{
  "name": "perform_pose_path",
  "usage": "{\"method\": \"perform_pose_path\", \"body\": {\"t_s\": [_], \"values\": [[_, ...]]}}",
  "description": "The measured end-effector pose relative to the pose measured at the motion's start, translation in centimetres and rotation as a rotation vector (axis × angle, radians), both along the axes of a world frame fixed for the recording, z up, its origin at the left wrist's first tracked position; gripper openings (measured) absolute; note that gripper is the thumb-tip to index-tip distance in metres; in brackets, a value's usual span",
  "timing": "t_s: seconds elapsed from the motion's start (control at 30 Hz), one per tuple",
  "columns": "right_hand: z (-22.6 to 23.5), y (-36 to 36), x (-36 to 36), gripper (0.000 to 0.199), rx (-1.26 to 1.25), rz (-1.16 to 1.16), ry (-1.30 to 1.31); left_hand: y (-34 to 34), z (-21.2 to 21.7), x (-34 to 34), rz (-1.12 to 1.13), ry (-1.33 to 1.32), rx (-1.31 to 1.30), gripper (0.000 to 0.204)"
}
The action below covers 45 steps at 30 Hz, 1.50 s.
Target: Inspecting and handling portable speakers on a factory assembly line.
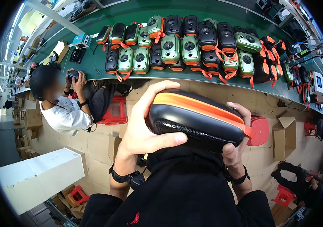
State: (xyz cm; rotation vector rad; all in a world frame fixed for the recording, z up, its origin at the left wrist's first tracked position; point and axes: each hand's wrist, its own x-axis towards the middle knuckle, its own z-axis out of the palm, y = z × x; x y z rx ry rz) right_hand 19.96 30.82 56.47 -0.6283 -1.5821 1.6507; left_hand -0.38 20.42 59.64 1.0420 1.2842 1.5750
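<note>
Close in front of me, both hands hold a black portable speaker (203,121) lying on its side, with an orange panel along its upper side and an orange strap at the right end. My left hand (142,125) wraps round the left end, thumb across the black mesh grille. At the opposite end my right hand (239,140) grips with fingers behind and thumb at the lower corner. Beyond them, a green workbench (131,84) bears several rows of similar black speakers (207,36) and green speakers (170,49), many with orange straps.
At the left a seated person (63,102) handles a small dark object (73,75). Red stools (118,111) and an open cardboard box (284,138) stand on the floor. A white pillar-like block (42,178) juts in at lower left. A white device with a screen (319,87) sits at the bench's right end.
</note>
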Motion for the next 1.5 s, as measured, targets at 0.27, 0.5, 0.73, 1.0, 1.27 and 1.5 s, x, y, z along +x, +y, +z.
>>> {"method": "perform_pose_path", "body": {"t_s": [0.27,0.5,0.73,1.0,1.27,1.5], "values": [[0.0,1.5,1.8,0.081,-0.164,0.414,-0.083,-3.6,-0.3,0.4,-0.047,0.007,-0.234,0.091],[0.8,0.0,2.8,0.073,-0.125,0.425,-0.269,-6.7,-1.6,2.7,-0.075,-0.158,-0.276,0.078],[-0.1,-0.4,3.5,0.068,0.050,0.551,-0.362,-5.7,-2.0,3.0,-0.279,0.438,-0.361,0.077],[0.1,0.8,2.0,0.068,0.240,0.653,-0.434,-5.1,-2.9,3.7,-0.228,0.431,-0.259,0.071],[-0.7,0.7,1.2,0.065,0.146,0.626,-0.500,-5.3,-4.6,3.4,-0.174,0.337,-0.312,0.068],[-0.4,1.0,0.4,0.067,0.167,0.632,-0.505,-3.8,-3.0,2.0,-0.266,0.351,-0.446,0.072]]}}
